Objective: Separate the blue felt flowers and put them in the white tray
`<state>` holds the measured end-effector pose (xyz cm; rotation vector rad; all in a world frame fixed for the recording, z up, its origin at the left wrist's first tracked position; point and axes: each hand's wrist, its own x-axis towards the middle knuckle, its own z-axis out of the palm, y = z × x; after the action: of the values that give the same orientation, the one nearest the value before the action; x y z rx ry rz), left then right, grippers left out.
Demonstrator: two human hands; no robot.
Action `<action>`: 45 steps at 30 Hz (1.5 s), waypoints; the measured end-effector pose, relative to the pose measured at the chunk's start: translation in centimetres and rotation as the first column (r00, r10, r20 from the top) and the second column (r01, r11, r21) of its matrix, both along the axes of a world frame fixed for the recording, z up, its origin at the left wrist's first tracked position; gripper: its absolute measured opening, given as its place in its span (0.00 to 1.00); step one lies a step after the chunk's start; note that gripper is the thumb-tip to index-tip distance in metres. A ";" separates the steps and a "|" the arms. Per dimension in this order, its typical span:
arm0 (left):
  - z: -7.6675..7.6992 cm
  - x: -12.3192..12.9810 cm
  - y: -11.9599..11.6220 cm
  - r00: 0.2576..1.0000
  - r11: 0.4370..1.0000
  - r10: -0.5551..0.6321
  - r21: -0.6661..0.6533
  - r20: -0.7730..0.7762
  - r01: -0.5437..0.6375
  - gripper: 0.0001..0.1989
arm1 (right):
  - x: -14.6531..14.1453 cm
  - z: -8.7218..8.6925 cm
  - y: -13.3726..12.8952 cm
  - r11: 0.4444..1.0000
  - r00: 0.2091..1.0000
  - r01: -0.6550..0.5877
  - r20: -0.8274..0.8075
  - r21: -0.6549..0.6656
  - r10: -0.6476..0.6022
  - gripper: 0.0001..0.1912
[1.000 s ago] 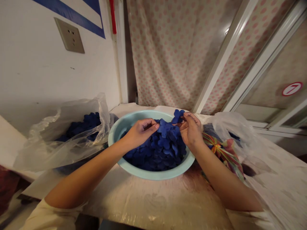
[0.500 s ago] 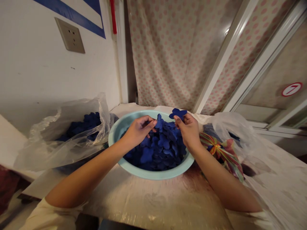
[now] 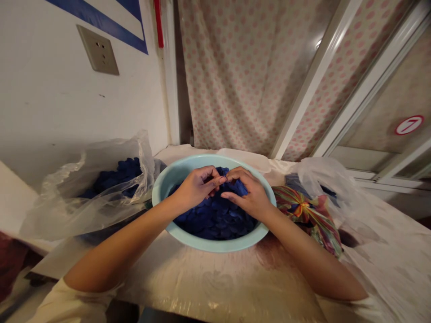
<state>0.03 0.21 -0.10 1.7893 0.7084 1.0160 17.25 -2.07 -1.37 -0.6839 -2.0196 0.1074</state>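
In the head view, I see the blue pieces point(image 3: 218, 220) piled in a pale blue tub point(image 3: 215, 246), in the middle of the frame. They lie right under my two hands, both about as near. My left hand point(image 3: 197, 188) has thumb and finger pinched together; I can't tell if a piece is between them. My right hand point(image 3: 252, 195) has its thumb apart from its bent fingers, near the left fingertips. The tub looks longest side to side. It sits on a shiny surface point(image 3: 215, 287). A dotted curtain point(image 3: 235, 80) hangs at top middle.
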 end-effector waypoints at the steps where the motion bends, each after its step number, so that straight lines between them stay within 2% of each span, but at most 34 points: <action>1: 0.0 0.0 -0.1 1.000 1.000 -0.017 -0.010 0.010 0.017 0.14 | 0.0 -0.1 0.2 0.999 0.999 -0.033 -0.032 -0.041 0.031 0.12; 7: 0.4 0.0 -0.4 0.993 0.993 -0.117 0.030 0.012 0.117 0.12 | 0.1 -0.6 0.4 0.952 0.974 -0.166 -0.193 -0.257 0.118 0.10; 14: 0.3 0.0 -0.2 0.986 0.986 -0.166 0.037 0.023 0.166 0.12 | -0.1 0.0 0.1 0.933 0.963 -0.196 -0.239 -0.301 0.125 0.08; 22: 0.5 0.0 -0.2 0.986 0.987 -0.163 -0.014 0.035 0.163 0.12 | 0.2 -0.1 0.4 0.948 0.972 -0.173 -0.203 -0.268 0.120 0.06; 30: 0.5 0.0 -0.5 0.992 0.992 -0.125 -0.006 0.006 0.125 0.10 | 0.3 -0.4 0.9 0.927 0.954 -0.165 -0.292 -0.337 0.064 0.09; 37: 0.5 0.1 -0.5 0.990 0.992 -0.122 -0.028 0.073 0.124 0.08 | 0.4 0.0 0.7 0.914 0.938 -0.184 -0.342 -0.360 0.054 0.10; 39: 0.6 0.1 -0.5 0.988 0.991 -0.128 -0.028 0.081 0.131 0.08 | 0.5 -0.1 0.7 0.889 0.910 -0.246 -0.407 -0.386 0.076 0.09; 41: 0.6 0.0 -0.5 0.987 0.990 -0.139 -0.018 0.083 0.141 0.08 | 0.5 -0.1 0.8 0.837 0.855 -0.347 -0.509 -0.422 0.098 0.08; 45: 0.5 -0.2 -0.3 0.984 0.991 -0.128 -0.012 0.127 0.131 0.07 | 0.4 0.2 1.1 0.757 0.721 -0.459 -0.692 -0.465 0.012 0.07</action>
<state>-0.20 -0.05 0.40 1.7135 0.5156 1.0206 17.69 -1.01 -1.16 -0.6268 -1.3318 1.0778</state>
